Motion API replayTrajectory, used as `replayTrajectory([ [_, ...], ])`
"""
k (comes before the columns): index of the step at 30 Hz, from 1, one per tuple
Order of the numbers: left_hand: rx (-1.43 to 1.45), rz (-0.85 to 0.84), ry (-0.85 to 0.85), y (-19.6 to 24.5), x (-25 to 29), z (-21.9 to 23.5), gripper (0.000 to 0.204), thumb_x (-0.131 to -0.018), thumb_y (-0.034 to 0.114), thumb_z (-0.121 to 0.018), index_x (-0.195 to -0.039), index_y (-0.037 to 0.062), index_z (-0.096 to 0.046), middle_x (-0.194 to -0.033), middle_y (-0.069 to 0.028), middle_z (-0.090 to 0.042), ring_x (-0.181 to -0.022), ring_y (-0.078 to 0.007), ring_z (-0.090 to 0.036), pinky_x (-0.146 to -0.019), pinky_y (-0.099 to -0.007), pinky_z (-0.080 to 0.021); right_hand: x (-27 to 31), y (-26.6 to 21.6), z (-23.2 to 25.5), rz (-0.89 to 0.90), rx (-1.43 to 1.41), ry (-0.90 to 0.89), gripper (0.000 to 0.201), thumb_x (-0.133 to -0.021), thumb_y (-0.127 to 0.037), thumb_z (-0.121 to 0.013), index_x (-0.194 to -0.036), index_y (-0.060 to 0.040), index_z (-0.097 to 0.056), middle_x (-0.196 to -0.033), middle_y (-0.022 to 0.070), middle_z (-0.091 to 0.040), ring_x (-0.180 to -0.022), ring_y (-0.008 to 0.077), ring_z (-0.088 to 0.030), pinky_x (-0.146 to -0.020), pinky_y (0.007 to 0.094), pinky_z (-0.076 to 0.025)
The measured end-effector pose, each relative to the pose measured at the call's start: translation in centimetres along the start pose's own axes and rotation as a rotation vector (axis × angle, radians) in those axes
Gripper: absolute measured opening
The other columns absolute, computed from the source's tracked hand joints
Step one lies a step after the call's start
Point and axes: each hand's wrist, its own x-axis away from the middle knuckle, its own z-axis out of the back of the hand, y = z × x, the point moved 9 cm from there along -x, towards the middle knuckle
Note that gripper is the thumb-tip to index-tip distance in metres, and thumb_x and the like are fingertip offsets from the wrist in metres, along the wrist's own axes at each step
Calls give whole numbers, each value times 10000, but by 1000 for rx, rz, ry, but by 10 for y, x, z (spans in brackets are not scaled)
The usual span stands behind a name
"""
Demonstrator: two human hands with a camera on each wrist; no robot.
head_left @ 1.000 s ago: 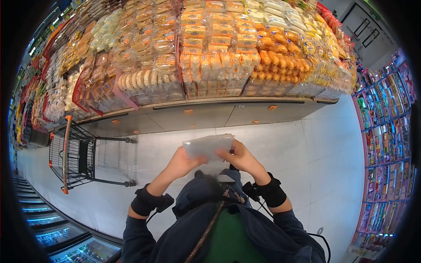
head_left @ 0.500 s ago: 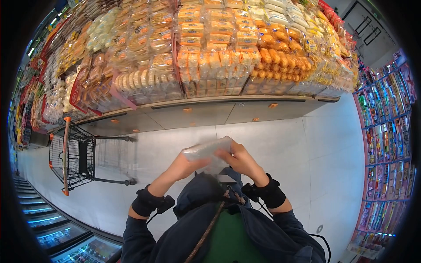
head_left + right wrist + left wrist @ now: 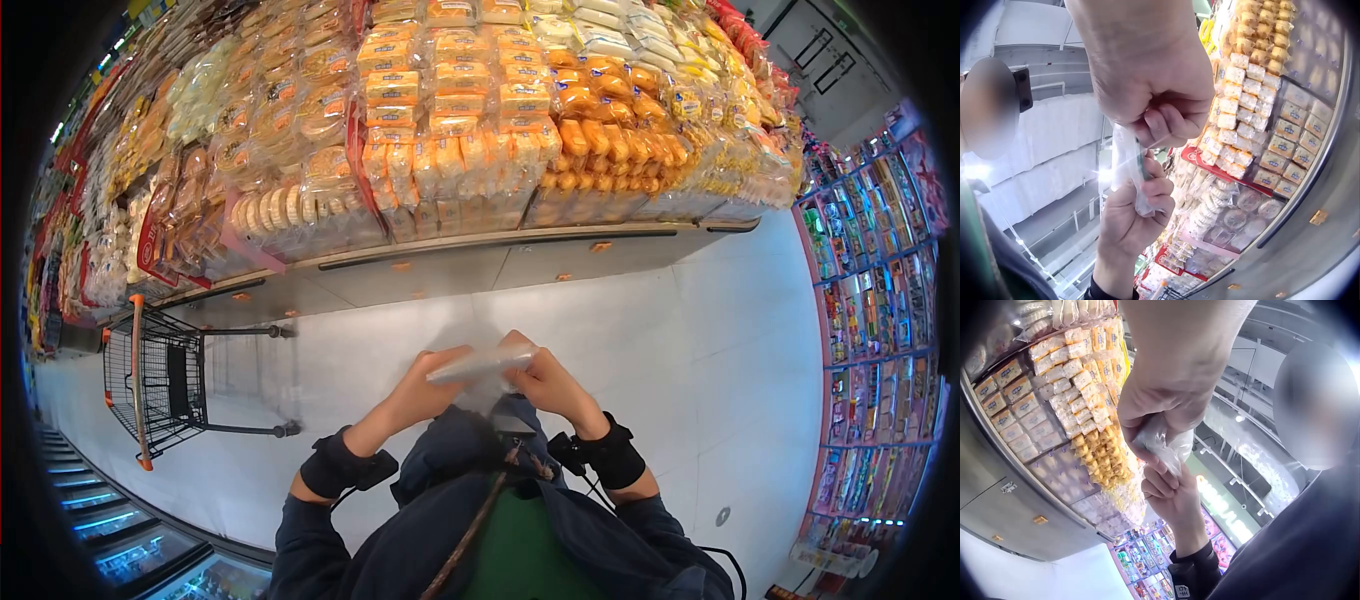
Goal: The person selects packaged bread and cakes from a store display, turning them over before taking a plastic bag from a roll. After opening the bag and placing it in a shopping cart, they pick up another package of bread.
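A thin, translucent plastic bag (image 3: 478, 364) stretches between the two hands in front of the body, blurred in the head view. My left hand (image 3: 422, 386) grips its left end, thumb and fingers curled round the film. At the other end, my right hand (image 3: 550, 382) pinches the bag with bent fingers. The left wrist view shows the crumpled plastic (image 3: 1163, 442) bunched in the left palm, the right hand (image 3: 1172, 492) close beyond it. In the right wrist view the bag (image 3: 1126, 157) runs between the left hand (image 3: 1132, 215) and the curled right fingers (image 3: 1159, 125).
Ahead stands a long display counter (image 3: 430, 270) heaped with wrapped breads and cakes (image 3: 460, 90). An empty-looking shopping cart (image 3: 165, 380) is parked at the left. Shelves of packets (image 3: 880, 300) line the right side, and lit freezer cases (image 3: 130, 540) the lower left.
The bag has tilted from a broad face to a narrow strip, and the hands have come slightly closer together and lower. The counter and cart have shifted a little left in view.
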Motion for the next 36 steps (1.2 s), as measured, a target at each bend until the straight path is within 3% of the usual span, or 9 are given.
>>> replayTrajectory([
  [2,-44,-20,-9,6,-9,-5,212,-720,-50,-504,-910,12,-574,-676,-118,-582,-597,-180,-557,-575,-284,-445,1,8,8,-1,-2,-1,55,-833,1,-432,-865,-18,-471,-734,-7,-438,-679,73,-404,-604,223,-360],
  [5,-33,10,-45,5,-23,-14,249,-688,-69,-475,-901,15,-573,-635,-123,-577,-552,-215,-563,-539,-294,-444,3,15,24,-8,28,16,73,-821,-23,-472,-893,-21,-484,-746,95,-509,-713,188,-488,-684,285,-401],
  [10,-52,0,-90,7,-47,-28,319,-648,-83,-462,-925,28,-575,-595,-86,-553,-513,-164,-526,-502,-282,-428,4,15,50,27,-3,33,60,-829,-45,-477,-880,-17,-488,-739,44,-470,-705,153,-477,-678,266,-401],
  [13,-135,88,-125,9,-62,-38,193,-736,-78,-482,-894,-7,-567,-588,-91,-556,-508,-147,-548,-497,-264,-431,6,25,69,-13,-33,22,61,-829,-65,-488,-878,-29,-497,-722,27,-476,-689,125,-478,-647,252,-402],
  [17,-152,134,-175,16,-84,-59,166,-745,-63,-490,-877,1,-567,-567,-78,-541,-505,-152,-539,-485,-272,-429,13,31,96,-36,-111,-6,77,-799,-35,-534,-874,-31,-518,-766,-5,-488,-690,67,-473,-608,220,-404],
  [22,-96,189,-262,18,-111,-92,132,-783,-12,-499,-899,-4,-562,-552,-67,-529,-493,-153,-541,-469,-280,-426,19,39,135,79,-130,49,171,-839,-208,-580,-875,-47,-534,-689,-28,-491,-649,42,-446,-561,202,-373],
  [28,-130,113,-244,19,-138,-119,207,-782,51,-543,-983,9,-567,-603,-129,-556,-507,-179,-533,-503,-310,-438,19,37,170,92,-230,112,283,-864,-298,-535,-730,-48,-524,-648,-52,-456,-592,28,-400,-510,191,-320],
  [31,-116,34,-153,29,-150,-125,219,-764,-14,-496,-973,2,-560,-557,-63,-528,-499,-144,-540,-471,-286,-432,18,42,181,46,-184,120,255,-880,-250,-508,-756,-30,-540,-642,-45,-461,-617,48,-401,-543,212,-350],
  [36,-86,221,-144,29,-158,-129,241,-759,-7,-494,-995,-15,-541,-614,-69,-541,-500,-136,-523,-482,-280,-438,10,38,192,91,-27,98,263,-892,-240,-483,-763,-14,-517,-599,28,-435,-586,88,-386,-531,247,-363],
])
